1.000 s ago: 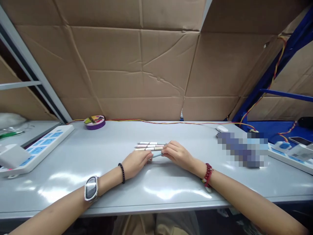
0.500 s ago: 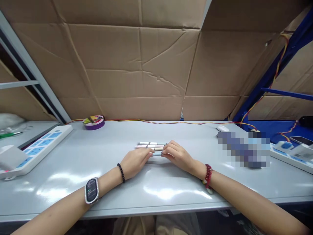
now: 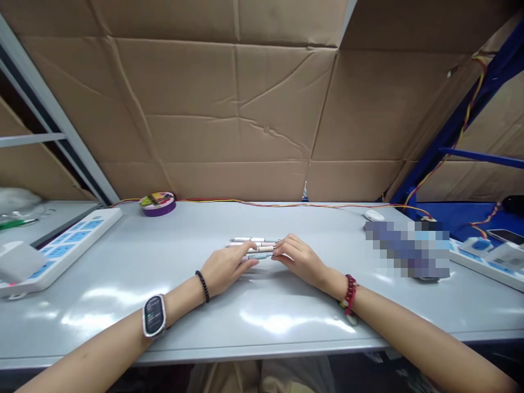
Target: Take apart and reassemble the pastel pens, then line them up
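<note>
Several slim pens, among them a white pen and a pale blue pen, lie side by side across the middle of the grey table. My left hand is at their left part, its thumb spread away from the fingers and the fingertips resting over the pens; it grips nothing. At the right end, the bent fingers of my right hand pinch the pens' ends, chiefly the light blue one. Some pen ends are hidden behind my fingers.
A purple tape roll sits at the back left. White power strips stand at left and right. A white mouse lies near a blurred-out item. Cardboard walls the back, with thin wires along its foot.
My left thumb has moved down and away from the fingers, loosening from the pens, so more of the pale blue pen shows. The right hand has stayed almost in place.
</note>
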Tool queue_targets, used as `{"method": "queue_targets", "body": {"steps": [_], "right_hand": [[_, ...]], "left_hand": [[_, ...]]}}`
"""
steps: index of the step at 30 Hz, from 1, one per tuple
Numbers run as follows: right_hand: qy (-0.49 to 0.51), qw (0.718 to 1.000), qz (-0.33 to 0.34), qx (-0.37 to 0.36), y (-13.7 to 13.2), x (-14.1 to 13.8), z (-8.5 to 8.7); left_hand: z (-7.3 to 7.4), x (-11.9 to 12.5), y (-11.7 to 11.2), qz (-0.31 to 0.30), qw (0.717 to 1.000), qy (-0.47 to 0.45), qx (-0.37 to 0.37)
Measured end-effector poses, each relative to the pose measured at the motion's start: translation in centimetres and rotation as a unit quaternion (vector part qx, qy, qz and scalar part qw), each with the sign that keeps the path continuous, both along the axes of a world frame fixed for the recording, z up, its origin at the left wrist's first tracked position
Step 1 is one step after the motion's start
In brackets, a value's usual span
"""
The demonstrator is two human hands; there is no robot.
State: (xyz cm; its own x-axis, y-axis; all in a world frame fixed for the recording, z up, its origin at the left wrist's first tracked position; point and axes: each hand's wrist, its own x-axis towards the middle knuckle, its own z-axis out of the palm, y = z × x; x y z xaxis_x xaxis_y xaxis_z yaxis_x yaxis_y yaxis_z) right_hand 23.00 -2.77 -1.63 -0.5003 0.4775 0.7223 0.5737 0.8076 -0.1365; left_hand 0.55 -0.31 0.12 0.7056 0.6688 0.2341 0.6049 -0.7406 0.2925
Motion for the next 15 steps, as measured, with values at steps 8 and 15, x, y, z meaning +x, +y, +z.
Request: {"method": "queue_targets", "body": {"steps": [8, 15], "right_hand": [[0.01, 1.0, -0.005, -0.005, -0.05, 0.08, 0.17], [0.0, 0.998, -0.039, -0.044, -0.31, 0.09, 0.82]], "left_hand": [[-0.07, -0.08, 0.26, -0.025, 0.999, 0.003, 0.046], [-0.15, -0.18, 0.3, -0.038, 0.998, -0.012, 0.057]]}}
